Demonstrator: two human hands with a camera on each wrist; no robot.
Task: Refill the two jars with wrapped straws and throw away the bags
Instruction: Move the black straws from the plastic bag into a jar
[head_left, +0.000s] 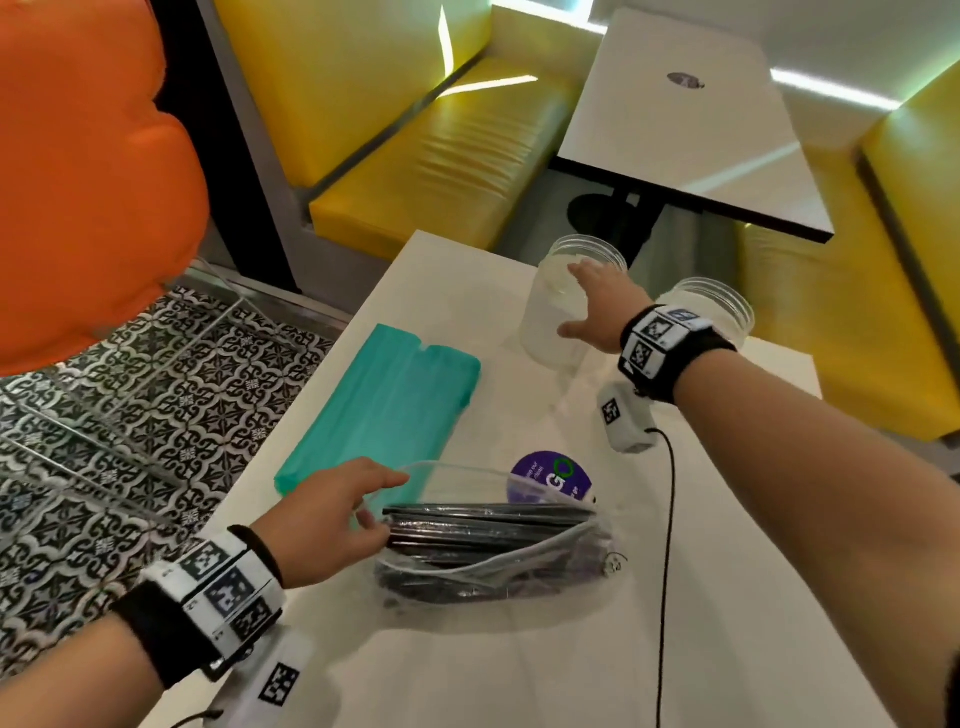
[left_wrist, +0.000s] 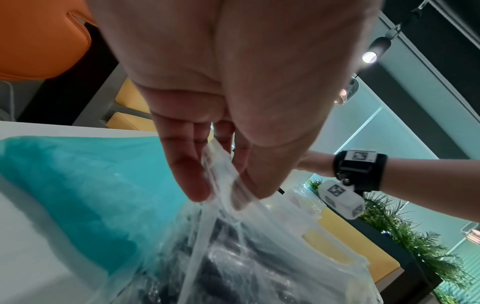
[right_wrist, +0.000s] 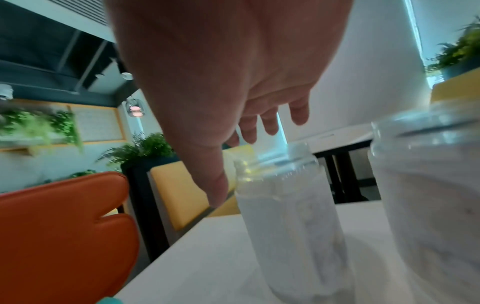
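Note:
Two clear plastic jars stand open at the far end of the white table (head_left: 545, 649). My right hand (head_left: 597, 306) is spread around the left jar (head_left: 550, 322) (right_wrist: 288, 216), thumb beside its neck and fingers over the rim; contact is unclear. The right jar (head_left: 727, 306) (right_wrist: 428, 185) stands just behind my right wrist. A clear bag of black wrapped straws (head_left: 488, 540) (left_wrist: 233, 257) lies near the table's front. My left hand (head_left: 332, 519) (left_wrist: 221, 185) pinches that bag's open edge between thumb and fingers. A bag of teal wrapped straws (head_left: 379, 410) (left_wrist: 78, 195) lies flat to the left.
A purple round sticker (head_left: 550, 475) lies on the table beside the black-straw bag. An orange chair (head_left: 88, 171) stands left of the table over patterned floor tiles (head_left: 130, 415). Yellow benches (head_left: 431, 150) and another white table (head_left: 685, 114) lie beyond.

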